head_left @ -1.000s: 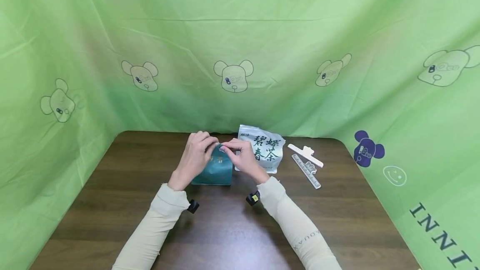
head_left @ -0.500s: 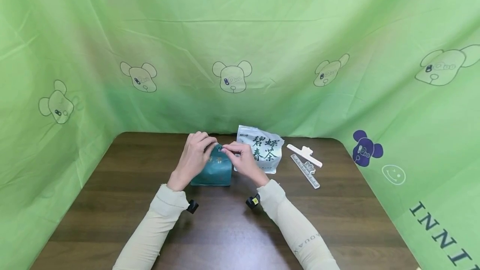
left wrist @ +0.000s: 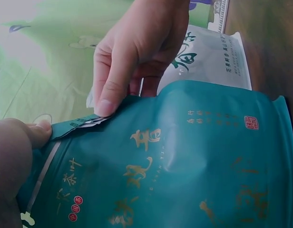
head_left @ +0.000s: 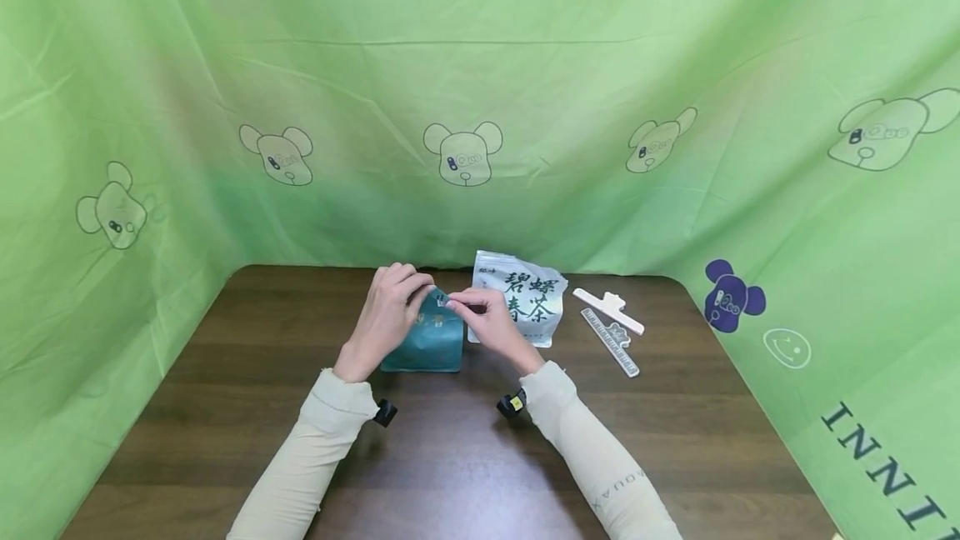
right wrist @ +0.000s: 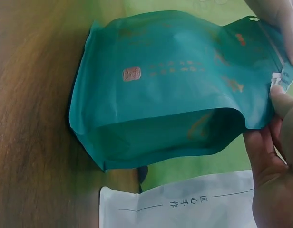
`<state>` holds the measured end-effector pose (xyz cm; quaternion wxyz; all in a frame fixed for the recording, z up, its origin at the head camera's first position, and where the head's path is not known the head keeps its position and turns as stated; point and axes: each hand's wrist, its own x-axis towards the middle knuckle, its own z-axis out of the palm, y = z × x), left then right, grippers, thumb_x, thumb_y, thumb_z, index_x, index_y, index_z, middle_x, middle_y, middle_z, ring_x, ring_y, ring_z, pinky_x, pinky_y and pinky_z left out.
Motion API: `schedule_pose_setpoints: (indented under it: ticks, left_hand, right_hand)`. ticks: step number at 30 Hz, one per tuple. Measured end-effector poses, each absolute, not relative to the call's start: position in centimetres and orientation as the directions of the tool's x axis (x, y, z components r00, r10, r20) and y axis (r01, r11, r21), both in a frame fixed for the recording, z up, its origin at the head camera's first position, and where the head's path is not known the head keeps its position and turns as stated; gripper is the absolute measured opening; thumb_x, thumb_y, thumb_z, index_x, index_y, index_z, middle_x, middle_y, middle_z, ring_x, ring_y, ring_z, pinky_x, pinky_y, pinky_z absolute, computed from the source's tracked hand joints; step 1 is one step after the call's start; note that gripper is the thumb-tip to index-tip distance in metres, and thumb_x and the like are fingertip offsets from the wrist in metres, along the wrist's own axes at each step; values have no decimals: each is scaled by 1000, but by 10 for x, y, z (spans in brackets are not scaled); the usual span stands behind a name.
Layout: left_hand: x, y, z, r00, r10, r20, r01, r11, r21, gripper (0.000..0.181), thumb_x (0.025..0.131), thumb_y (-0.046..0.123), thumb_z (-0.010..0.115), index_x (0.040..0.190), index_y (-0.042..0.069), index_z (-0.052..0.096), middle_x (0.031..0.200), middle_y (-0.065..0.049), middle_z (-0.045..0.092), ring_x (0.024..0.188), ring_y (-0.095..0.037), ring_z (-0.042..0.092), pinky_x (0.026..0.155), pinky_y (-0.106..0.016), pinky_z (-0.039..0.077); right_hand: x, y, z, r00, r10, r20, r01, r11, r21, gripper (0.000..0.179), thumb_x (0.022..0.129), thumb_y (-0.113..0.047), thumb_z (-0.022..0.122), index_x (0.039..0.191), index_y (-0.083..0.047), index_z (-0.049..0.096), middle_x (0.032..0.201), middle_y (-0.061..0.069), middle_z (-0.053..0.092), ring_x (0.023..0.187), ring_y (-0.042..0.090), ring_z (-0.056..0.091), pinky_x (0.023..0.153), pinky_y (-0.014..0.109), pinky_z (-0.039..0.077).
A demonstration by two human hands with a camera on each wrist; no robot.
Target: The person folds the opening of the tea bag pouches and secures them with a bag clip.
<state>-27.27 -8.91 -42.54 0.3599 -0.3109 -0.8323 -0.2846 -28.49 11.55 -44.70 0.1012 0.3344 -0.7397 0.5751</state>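
A teal tea bag [head_left: 427, 348] with gold lettering stands upright on the table between both hands. My left hand [head_left: 386, 311] grips its top edge at the left, the thumb [left wrist: 39, 133] showing in the left wrist view. At the right end of that edge, my right hand [head_left: 491, 319] pinches a narrow top strip [left wrist: 73, 126] between thumb and fingers. The strip leans away from the bag's front, and a ragged white edge [right wrist: 276, 78] shows by the right thumb. Part of the top is hidden behind the fingers.
Behind the right hand stands a pale tea bag [head_left: 536, 311] with dark lettering. To its right lie two white bag clips, the upper clip [head_left: 609, 309] and the lower clip [head_left: 611, 342]. A green cloth [head_left: 465, 215] hangs along the table's back edge [head_left: 315, 266].
My right hand has shifted slightly right and down along the teal bag's top edge, and more of the strip shows between the hands. The left hand keeps its place.
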Motion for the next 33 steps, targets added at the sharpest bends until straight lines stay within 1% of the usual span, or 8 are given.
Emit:
schedule_pose_setpoints:
  ticks: [3, 8, 14, 19, 22, 27, 31, 33]
  left_hand:
    - [-273, -88, -424, -550, 315, 773, 723, 643, 253, 6, 93, 7, 73, 97, 5, 77, 84, -4, 64, 76, -22, 53, 76, -36, 39]
    - [-272, -88, -425, -544, 316, 778, 727, 641, 248, 5, 92, 7, 74, 97, 5, 77, 83, -4, 65, 76, -22, 53, 75, -36, 39]
    - [-271, -89, -425, -534, 318, 783, 736, 631, 245, 5, 92, 7, 75, 96, 5, 77, 83, -3, 64, 76, -21, 52, 75, -36, 39]
    - [-271, -89, -426, -541, 319, 779, 733, 632, 251, 5, 91, 7, 75, 96, 6, 77, 83, -3, 64, 75, -21, 51, 75, -36, 39]
    - [-270, -89, -427, -546, 320, 774, 732, 631, 255, 5, 91, 7, 75, 96, 6, 77, 83, -3, 64, 76, -21, 51, 75, -36, 39]
    - [-270, -89, -426, -547, 320, 774, 733, 630, 258, 6, 91, 7, 76, 96, 5, 77, 84, -3, 64, 76, -21, 52, 75, -36, 39]
    - [-270, -90, -425, -553, 320, 769, 730, 631, 262, 5, 92, 7, 75, 96, 5, 77, 84, -3, 64, 77, -22, 52, 76, -37, 39]
    - [-271, -90, -425, -557, 314, 769, 726, 633, 267, 6, 92, 8, 75, 96, 5, 77, 84, -3, 64, 77, -22, 52, 76, -37, 39]
  right_hand:
    - [-285, 118, -446, -744, -399, 537, -623, 122, -773, 16, 94, 9, 65, 107, 14, 73, 95, 27, 73, 76, 40, 66, 67, 19, 52]
    - [-284, 119, -446, -719, -422, 552, -650, 128, -749, 18, 92, 12, 64, 108, 15, 72, 96, 28, 72, 77, 39, 67, 67, 26, 56]
    - [-282, 119, -446, -723, -423, 546, -651, 153, -744, 20, 92, 13, 64, 110, 15, 71, 99, 28, 72, 81, 39, 68, 69, 37, 60]
    - [-280, 121, -445, -732, -449, 513, -623, 133, -771, 23, 92, 17, 60, 113, 15, 70, 103, 30, 71, 87, 42, 68, 76, 46, 60]
    - [-280, 122, -446, -731, -452, 511, -622, 132, -772, 25, 92, 20, 58, 113, 16, 69, 103, 30, 70, 90, 43, 68, 79, 46, 59]
    - [-279, 121, -446, -730, -439, 524, -635, 153, -757, 24, 90, 20, 59, 112, 17, 69, 103, 30, 70, 89, 42, 69, 78, 43, 60]
    - [-278, 120, -443, -743, -441, 504, -619, 164, -768, 23, 91, 17, 61, 113, 15, 70, 104, 28, 71, 90, 37, 70, 79, 40, 60]
    - [-277, 120, -439, -742, -451, 496, -615, 164, -771, 23, 92, 14, 62, 113, 13, 71, 104, 26, 72, 92, 31, 70, 82, 40, 60]
